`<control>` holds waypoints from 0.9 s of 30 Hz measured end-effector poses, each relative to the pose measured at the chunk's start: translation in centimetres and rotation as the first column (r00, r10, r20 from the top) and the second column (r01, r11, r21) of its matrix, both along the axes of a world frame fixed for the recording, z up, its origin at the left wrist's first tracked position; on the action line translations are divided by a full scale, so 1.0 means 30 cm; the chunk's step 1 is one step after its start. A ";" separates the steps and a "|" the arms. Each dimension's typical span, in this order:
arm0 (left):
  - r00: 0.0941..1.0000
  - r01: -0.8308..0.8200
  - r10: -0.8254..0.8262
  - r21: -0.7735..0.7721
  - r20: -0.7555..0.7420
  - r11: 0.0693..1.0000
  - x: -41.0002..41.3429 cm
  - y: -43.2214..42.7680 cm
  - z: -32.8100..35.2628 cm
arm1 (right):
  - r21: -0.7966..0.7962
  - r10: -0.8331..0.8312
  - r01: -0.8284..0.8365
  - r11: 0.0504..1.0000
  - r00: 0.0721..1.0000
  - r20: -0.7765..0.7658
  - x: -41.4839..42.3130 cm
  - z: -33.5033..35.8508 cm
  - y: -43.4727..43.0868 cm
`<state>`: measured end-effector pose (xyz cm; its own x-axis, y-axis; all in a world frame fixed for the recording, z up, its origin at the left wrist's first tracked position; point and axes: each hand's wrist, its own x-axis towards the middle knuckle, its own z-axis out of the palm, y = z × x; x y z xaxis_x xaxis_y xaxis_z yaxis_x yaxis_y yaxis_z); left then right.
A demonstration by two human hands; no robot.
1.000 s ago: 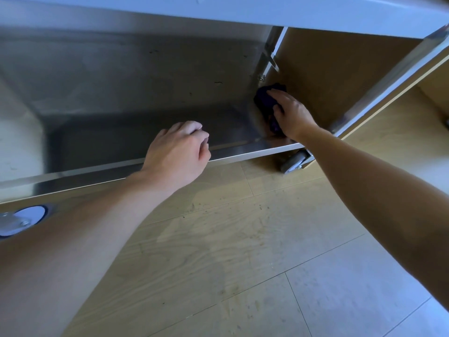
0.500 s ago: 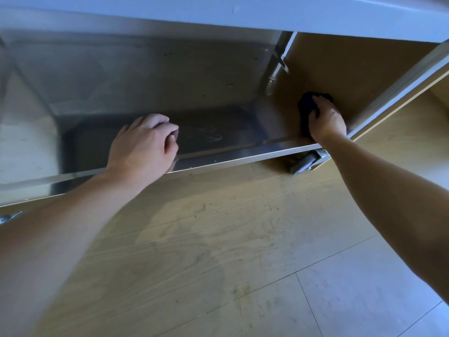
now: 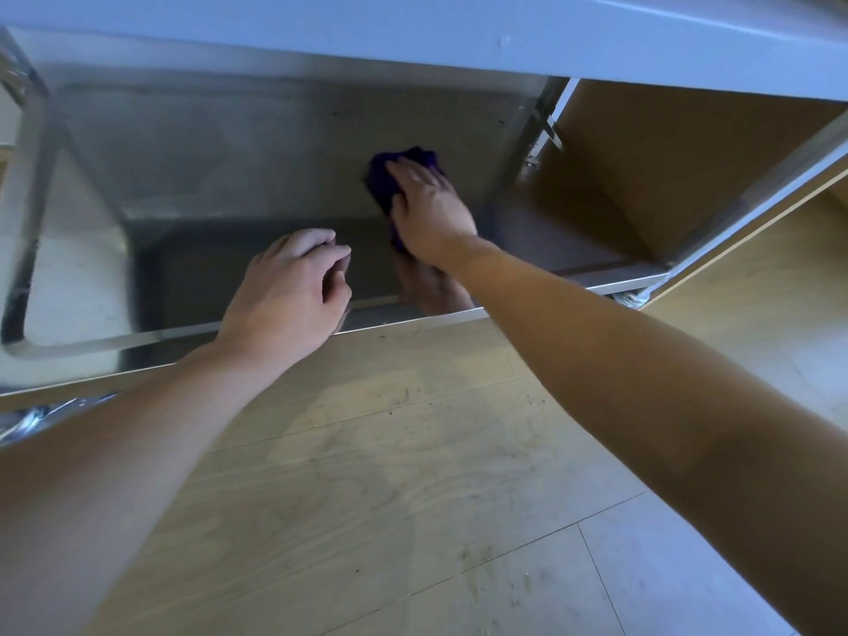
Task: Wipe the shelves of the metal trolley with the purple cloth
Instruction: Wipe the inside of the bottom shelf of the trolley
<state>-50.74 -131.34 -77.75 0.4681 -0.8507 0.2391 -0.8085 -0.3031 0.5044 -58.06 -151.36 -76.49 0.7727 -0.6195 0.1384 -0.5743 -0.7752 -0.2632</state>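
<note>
Floor [image 3: 413, 498]: pale wood-look boards in front of the bottom shelf, with scattered dark specks and scuffs.

Left hand [image 3: 287, 286]: resting on the front lip of the bottom shelf [image 3: 206, 277], fingers loosely curled, grip empty. It appears to steady the metal trolley [image 3: 459, 43].

Right hand [image 3: 429, 208]: further in over the bottom shelf, palm down, fingers spread flat on the purple cloth [image 3: 404, 169], pressing it to the steel; grip closed over the cloth from above.

Purple cloth: bunched, dark violet, soft-looking, showing only beyond and left of the fingers. It lies on the shelf right of centre, short of the right rear post [image 3: 523, 144].

Shelf condition: brushed steel, dull, reflective enough to mirror the wrist; a few small dark marks towards the back.

Risks, as judged:
- A castor [image 3: 633, 298] shows under the right front corner of the shelf; a hard push could roll the trolley if the left hand lifts.
- The bunched cloth could slip from under a flat palm.
- The upper shelf edge overhangs; corners may be missed.
</note>
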 end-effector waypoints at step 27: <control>0.981 -0.100 0.104 -0.035 0.161 0.994 0.060 0.106 0.038 | 0.079 -0.048 0.046 0.996 0.999 0.020 -0.296 0.033 0.098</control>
<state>-48.94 -128.17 -76.61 0.5055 -0.7927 0.3407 -0.8457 -0.3769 0.3778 -66.94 -148.41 -75.50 0.7398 -0.6647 0.1044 -0.6029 -0.7238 -0.3357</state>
